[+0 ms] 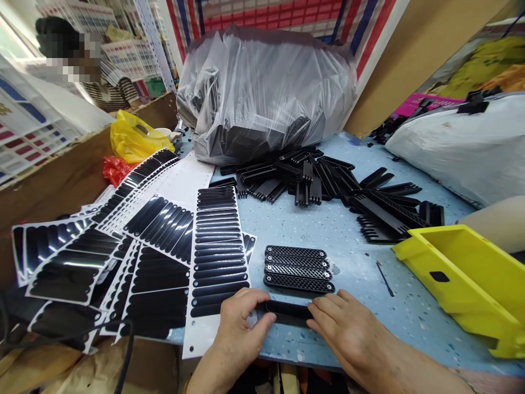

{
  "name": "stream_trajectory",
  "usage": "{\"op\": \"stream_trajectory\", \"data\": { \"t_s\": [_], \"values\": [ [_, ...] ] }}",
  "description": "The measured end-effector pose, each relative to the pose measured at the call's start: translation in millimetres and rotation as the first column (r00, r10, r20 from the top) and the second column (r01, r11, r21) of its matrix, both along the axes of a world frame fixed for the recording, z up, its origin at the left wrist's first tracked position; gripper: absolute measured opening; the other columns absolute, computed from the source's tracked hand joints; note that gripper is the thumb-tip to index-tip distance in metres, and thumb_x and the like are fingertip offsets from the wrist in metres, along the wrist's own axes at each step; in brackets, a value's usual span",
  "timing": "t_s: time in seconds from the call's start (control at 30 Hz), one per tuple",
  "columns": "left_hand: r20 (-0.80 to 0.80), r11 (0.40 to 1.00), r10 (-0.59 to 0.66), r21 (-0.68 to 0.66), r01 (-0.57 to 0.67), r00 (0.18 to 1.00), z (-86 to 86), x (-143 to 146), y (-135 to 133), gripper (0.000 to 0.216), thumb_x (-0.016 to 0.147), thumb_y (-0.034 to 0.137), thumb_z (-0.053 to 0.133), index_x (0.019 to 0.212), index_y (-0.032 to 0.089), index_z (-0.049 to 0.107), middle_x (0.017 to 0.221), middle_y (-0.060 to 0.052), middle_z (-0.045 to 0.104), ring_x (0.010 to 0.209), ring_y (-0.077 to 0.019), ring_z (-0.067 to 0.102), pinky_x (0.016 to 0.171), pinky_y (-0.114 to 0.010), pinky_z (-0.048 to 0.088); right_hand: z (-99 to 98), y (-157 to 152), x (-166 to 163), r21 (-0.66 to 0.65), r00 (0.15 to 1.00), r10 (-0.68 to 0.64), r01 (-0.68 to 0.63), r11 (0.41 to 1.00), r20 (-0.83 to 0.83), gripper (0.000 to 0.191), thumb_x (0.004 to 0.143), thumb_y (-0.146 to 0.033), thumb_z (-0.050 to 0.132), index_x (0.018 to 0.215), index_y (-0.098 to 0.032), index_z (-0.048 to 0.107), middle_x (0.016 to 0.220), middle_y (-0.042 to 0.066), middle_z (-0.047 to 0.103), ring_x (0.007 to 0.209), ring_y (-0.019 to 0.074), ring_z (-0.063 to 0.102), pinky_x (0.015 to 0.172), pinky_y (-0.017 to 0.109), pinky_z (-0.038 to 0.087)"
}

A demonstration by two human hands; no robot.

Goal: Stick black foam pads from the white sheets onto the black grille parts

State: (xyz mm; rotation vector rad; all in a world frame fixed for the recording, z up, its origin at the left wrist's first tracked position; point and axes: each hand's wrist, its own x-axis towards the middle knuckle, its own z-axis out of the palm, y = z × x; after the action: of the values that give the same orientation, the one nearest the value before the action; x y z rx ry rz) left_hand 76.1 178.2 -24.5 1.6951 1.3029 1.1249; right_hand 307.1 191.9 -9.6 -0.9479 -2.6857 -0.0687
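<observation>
Near the table's front edge, a slim black plastic piece with rounded ends lies between my two hands. My left hand has thumb and forefinger around its left end. The fingers of my right hand, held together, press on its right end; the right thumb is hidden. Just beyond it sits a row of several black textured pieces with silver dots at their ends. Left of my hands, a white backing sheet carries black glossy strip stickers, and my left fingers are beside its lower right edge.
More sticker sheets overlap at left. Black slotted plastic parts are heaped at the back, before a large clear plastic bag. A yellow bin stands at right, near a thin dark stick. Another person is at far left.
</observation>
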Motion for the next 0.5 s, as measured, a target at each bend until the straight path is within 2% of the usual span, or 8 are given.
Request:
{"op": "stream_trajectory", "data": {
  "t_s": [0.1,0.23,0.37,0.43,0.5],
  "values": [
    [0.008,0.999,0.000,0.039,0.000,1.000,3.3,0.6,0.5,0.019,0.079,0.011,0.062,0.090,0.019,0.074,0.083,-0.004,0.076,0.076,-0.0180,0.071,0.069,-0.025,0.055,13.3,-1.2,-4.6,0.055,1.000,-0.010,0.010,0.998,-0.001,0.022,0.091,-0.007,0.047,0.083,-0.018,0.064,0.073,0.005,0.066,0.065,0.0210,0.057,0.068,0.037,0.040],
    [0.002,0.998,0.013,0.061,-0.013,1.000,5.3,3.1,2.4,0.020,0.088,0.014,0.054,0.084,0.019,0.073,0.076,-0.003,0.074,0.070,-0.0160,0.070,0.066,-0.022,0.054,33.3,-4.3,-9.1,0.110,0.998,-0.032,0.027,0.994,0.046,0.023,0.096,-0.009,0.045,0.091,-0.014,0.066,0.079,0.007,0.069,0.071,0.0207,0.061,0.068,0.035,0.044],
    [0.000,0.997,0.033,0.075,-0.033,0.999,3.0,5.4,4.0,0.020,0.087,0.013,0.055,0.079,0.020,0.072,0.074,-0.002,0.074,0.068,-0.0153,0.070,0.064,-0.020,0.054,37.5,-4.5,-8.0,0.024,0.998,-0.057,0.058,0.998,-0.037,0.026,0.097,-0.010,0.044,0.085,-0.016,0.066,0.081,0.008,0.070,0.072,0.0207,0.062,0.069,0.035,0.046],
    [-0.002,0.996,0.040,0.083,-0.039,0.999,1.6,6.0,4.2,0.019,0.086,0.013,0.056,0.078,0.020,0.072,0.074,-0.002,0.074,0.068,-0.0153,0.070,0.064,-0.019,0.054,32.8,-2.9,-4.9,-0.066,0.993,-0.047,0.040,0.997,-0.104,0.030,0.099,-0.012,0.041,0.083,-0.018,0.066,0.081,0.008,0.069,0.072,0.0207,0.062,0.070,0.034,0.047],
    [-0.008,0.995,0.043,0.087,-0.042,0.999,0.4,6.2,4.1,0.019,0.086,0.013,0.056,0.078,0.020,0.072,0.074,-0.002,0.074,0.068,-0.0154,0.070,0.064,-0.020,0.054,26.0,-1.4,-0.8,-0.125,0.984,-0.030,0.008,0.992,-0.178,0.030,0.101,-0.015,0.040,0.089,-0.017,0.067,0.082,0.008,0.069,0.073,0.0208,0.061,0.071,0.035,0.049]
  ]
}}
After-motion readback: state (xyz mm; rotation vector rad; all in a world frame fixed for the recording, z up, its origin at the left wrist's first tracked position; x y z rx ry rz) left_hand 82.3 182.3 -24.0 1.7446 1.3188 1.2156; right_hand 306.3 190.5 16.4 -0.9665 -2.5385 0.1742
